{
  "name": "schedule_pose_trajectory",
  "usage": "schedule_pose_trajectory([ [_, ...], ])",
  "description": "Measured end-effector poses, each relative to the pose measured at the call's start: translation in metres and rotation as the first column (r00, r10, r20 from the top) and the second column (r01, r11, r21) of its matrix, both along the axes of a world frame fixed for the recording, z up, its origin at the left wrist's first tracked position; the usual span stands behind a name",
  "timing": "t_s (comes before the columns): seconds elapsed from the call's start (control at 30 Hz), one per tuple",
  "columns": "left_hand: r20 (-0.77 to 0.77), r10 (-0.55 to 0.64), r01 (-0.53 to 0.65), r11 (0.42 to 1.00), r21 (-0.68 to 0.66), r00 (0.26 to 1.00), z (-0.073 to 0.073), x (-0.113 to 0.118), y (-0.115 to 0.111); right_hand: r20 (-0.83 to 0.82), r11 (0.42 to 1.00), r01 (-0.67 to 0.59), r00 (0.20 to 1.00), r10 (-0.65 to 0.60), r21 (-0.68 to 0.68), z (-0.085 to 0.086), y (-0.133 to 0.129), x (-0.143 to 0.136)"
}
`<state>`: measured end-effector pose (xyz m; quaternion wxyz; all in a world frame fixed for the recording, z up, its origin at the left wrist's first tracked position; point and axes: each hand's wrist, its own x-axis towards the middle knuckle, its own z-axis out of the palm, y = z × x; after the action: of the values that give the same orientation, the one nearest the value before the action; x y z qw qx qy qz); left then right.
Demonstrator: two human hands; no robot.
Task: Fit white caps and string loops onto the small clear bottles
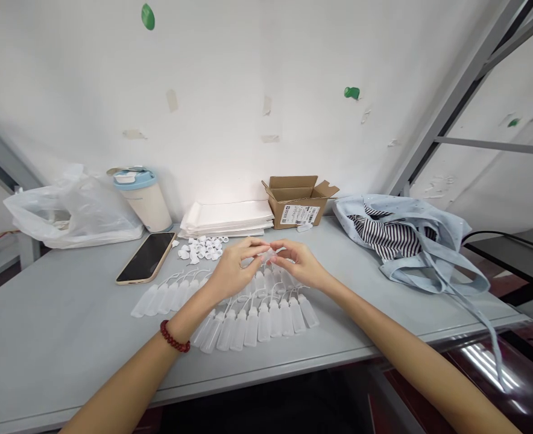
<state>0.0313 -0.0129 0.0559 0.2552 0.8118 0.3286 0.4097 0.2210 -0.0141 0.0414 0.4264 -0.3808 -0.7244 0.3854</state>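
My left hand (239, 265) and my right hand (299, 262) meet fingertip to fingertip above the table, both closed in a pinch. Between them is something small and whitish, mostly hidden by the fingers. Below lie rows of small translucent squeeze bottles (251, 327) with thin white tubes or straps at their necks. More such bottles (169, 296) lie to the left, partly behind my left forearm. Just beyond my left hand is a loose pile of small white caps (201, 248).
A phone (146, 258) lies on the grey table (67, 337). Along the wall stand a plastic bag (74, 208), a tumbler (144, 202), stacked white envelopes (225, 218) and an open cardboard box (298, 205). One bottle (304, 228) lies before the box. A light-blue fabric bag (447, 226) rests at right.
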Motion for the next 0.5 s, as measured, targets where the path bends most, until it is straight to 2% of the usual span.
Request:
schedule_pose_trajectory([
  [0.1, -0.052, -0.028, 0.036, 0.985, 0.168, 0.998, -0.0029, 0.0030, -0.0027, -0.099, 0.997, 0.004, 0.995, -0.011, -0.075, -0.0001, 0.0009, 0.0001],
  [0.23, -0.066, -0.036, 0.053, 0.961, 0.271, 0.997, -0.0023, 0.0044, -0.0044, -0.193, 0.988, -0.032, 0.981, 0.002, -0.154, 0.0005, 0.0025, 0.0014],
  [0.33, -0.046, -0.023, 0.035, 0.960, 0.276, 0.999, 0.0011, 0.0037, -0.0052, -0.242, 0.982, -0.051, 0.970, 0.005, -0.183, 0.0023, 0.0029, 0.0026],
  [0.5, 0.011, 0.093, -0.093, 0.970, 0.225, 0.996, 0.0039, 0.0026, -0.0062, -0.347, 0.932, -0.213, 0.932, 0.104, -0.292, 0.0066, 0.0014, 0.0032],
])
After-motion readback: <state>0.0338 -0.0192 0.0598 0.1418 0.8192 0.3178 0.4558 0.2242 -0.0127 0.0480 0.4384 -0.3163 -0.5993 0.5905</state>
